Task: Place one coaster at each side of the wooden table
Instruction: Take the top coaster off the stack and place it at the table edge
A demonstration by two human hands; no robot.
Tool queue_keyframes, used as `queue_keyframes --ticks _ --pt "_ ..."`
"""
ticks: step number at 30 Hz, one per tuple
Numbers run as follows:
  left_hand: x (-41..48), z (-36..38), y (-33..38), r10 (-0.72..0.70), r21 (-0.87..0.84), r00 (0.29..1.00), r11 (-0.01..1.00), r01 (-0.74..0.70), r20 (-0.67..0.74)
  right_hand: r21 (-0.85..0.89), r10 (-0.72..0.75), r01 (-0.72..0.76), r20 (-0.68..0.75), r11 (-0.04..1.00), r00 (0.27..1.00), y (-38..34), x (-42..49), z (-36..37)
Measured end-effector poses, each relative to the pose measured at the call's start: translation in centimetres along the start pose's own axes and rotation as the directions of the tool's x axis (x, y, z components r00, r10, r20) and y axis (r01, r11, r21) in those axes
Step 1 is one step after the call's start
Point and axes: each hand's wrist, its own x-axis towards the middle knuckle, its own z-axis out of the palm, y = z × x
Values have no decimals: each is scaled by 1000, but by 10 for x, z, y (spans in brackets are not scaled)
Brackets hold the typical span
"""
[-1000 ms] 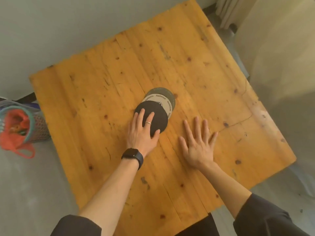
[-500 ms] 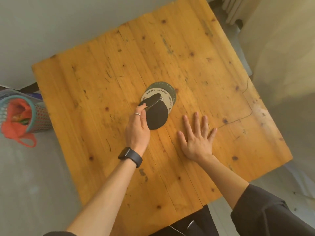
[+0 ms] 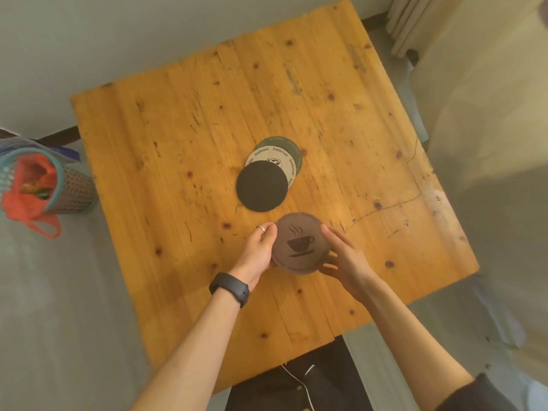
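Note:
A round brown coaster (image 3: 300,243) printed with a steaming cup is held over the near middle of the wooden table (image 3: 178,143). My left hand (image 3: 259,247) grips its left edge and my right hand (image 3: 345,258) holds its right edge. Just beyond it lies a fanned pile of three coasters: a black one (image 3: 262,186) on top, a cream one with lettering (image 3: 274,157) under it, and a dark green one (image 3: 292,145) at the bottom.
A teal mesh basket (image 3: 63,185) with an orange-red bag inside stands on the floor left of the table. A curtain (image 3: 415,22) hangs at the far right corner. A dark crack (image 3: 412,170) runs across the table's right side.
My left hand lifted the top coaster off the pile, turned it over and drew it toward me. My right hand left the tabletop and took the coaster's other edge.

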Motion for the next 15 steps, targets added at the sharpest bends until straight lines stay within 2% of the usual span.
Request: queue_keyframes --ticks 2,7,11,15 --pt "-2 3 -9 -5 48 1000 999 4 18 -48 -29 27 -34 998 999 17 -5 -3" --pt "-19 6 -57 -77 54 993 995 82 -92 -255 -83 51 -113 966 990 64 -11 -18" --pt "-39 15 -102 -76 70 979 993 90 -190 -518 -160 94 -85 850 983 94 -10 -32" --pt "-55 37 -135 -91 -7 945 996 93 -314 -640 -200 118 -57 760 978 106 -13 -44"
